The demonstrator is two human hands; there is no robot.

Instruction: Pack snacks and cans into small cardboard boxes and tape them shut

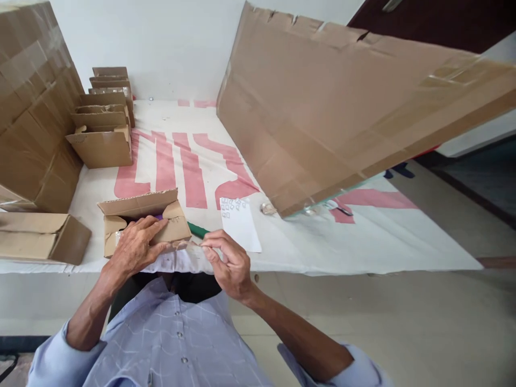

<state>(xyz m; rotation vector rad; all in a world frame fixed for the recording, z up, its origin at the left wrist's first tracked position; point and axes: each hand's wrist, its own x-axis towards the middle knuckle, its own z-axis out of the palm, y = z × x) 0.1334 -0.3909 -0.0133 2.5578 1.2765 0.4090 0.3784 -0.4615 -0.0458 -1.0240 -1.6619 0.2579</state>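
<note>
A small cardboard box (pixel 179 224) stands near the table's front edge with its lid flap raised. My left hand (pixel 139 242) lies over its front side and opening, gripping it with fingers and thumb. Something purple (pixel 159 217) shows inside; my fingers hide most of the contents. At the box's right end, my right hand (pixel 229 260) pinches a thin pale strip (pixel 195 244) that reaches toward the lower corner; I cannot tell whether it is tape or torn card. A green stick-like thing (pixel 197 230) lies just behind that hand, partly hidden.
Marked white paper (pixel 242 226) lies right of my hands. A large cardboard sheet (pixel 342 113) leans over the table's right side. Several open boxes (pixel 107 148) stand in a row back left, a closed box (pixel 40 236) front left, and a big taped carton (pixel 36 107) behind it.
</note>
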